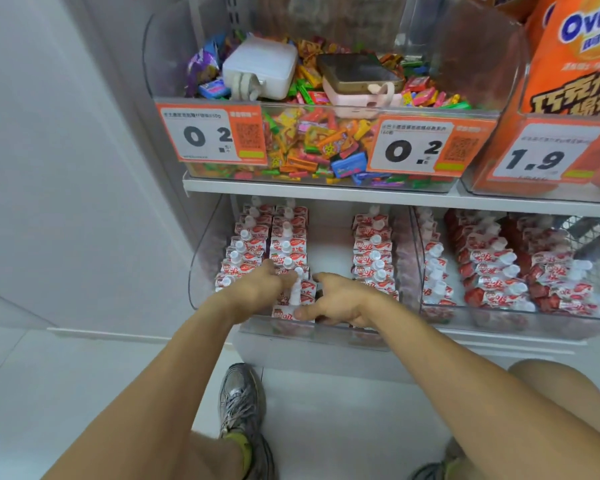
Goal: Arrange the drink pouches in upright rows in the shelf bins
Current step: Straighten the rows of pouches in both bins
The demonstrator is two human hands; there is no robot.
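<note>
I've got my left hand (262,289) pinching a pouch (297,292) by its stiff white cap at the bin (201,271) front while my right hand (336,303) hangs half-open beside it — looks light, squashy, slippery foil, so grab the neck.

Bright, even indoor light is filling the view; the clear bin fronts (329,327) are catching soft glare, edges are bowing, and fine print is perhaps blurring.
</note>
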